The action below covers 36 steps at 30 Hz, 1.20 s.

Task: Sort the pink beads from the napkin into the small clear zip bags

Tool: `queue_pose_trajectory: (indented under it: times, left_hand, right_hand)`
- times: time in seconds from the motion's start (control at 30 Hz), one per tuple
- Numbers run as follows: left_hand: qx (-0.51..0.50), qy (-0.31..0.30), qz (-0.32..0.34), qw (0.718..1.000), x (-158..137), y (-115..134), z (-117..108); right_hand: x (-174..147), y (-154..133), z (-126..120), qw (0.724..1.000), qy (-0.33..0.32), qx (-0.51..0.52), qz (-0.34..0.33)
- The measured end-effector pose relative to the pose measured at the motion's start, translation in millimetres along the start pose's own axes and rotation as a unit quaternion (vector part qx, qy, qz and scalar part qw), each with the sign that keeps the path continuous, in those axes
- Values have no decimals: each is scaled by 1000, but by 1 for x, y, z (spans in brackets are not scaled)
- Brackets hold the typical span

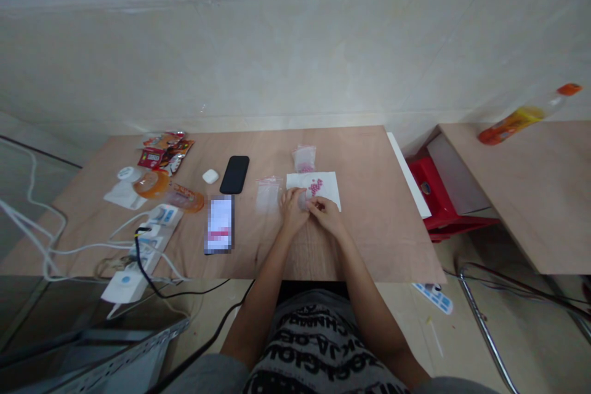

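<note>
Small pink beads (316, 186) lie loose on a white sheet of paper (330, 183). At the paper's near edge, my left hand (292, 210) is closed on a small clear plastic bag (303, 199). Close beside it, my right hand (327, 214) has its fingertips pinched together at the bag's right edge; what they hold is too small to make out. Behind the paper is a clear bag of pink beads (305, 160). Flat clear zip bags (268, 194) lie left of my left hand.
Left on the table (378, 240) lie a black phone (235, 174), a lit phone (220, 225), a white case (210, 176), an orange drink bottle (178, 192), snack packets (167, 151) and a corded power strip (143, 252). Another bottle (521, 120) lies on the right-hand table.
</note>
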<state>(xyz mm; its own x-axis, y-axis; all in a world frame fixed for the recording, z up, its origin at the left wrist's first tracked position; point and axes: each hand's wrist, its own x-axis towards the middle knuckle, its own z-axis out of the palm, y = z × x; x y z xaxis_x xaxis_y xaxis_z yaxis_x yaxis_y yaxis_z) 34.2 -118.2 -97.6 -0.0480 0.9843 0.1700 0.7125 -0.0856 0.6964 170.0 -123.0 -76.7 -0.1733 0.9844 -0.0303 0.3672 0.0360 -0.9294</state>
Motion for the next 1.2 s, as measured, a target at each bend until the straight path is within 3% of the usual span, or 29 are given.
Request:
queue_pose_trajectory:
  times: [0.23,0.33,0.47,0.57,0.73,1.2]
  left_hand:
    - [1,0,-2,1000,-5,9,-8]
    - [-87,5,-3,996,-12,11,-12]
    - [-309,-13,-49,950,-21,13,-13]
    - [-391,-43,-101,914,-23,17,-13]
    - [-428,-42,-154,889,-21,26,-12]
    - [-471,-14,-187,862,-23,39,-5]
  right_hand:
    - [-4,9,-2,998,37,33,-29]
    - [-4,14,-7,995,58,79,-35]
    - [-6,17,-15,987,75,136,-33]
    - [-9,15,-21,986,63,153,-22]
    - [-14,8,-26,986,37,162,-22]
    - [-19,8,-27,987,52,142,-51]
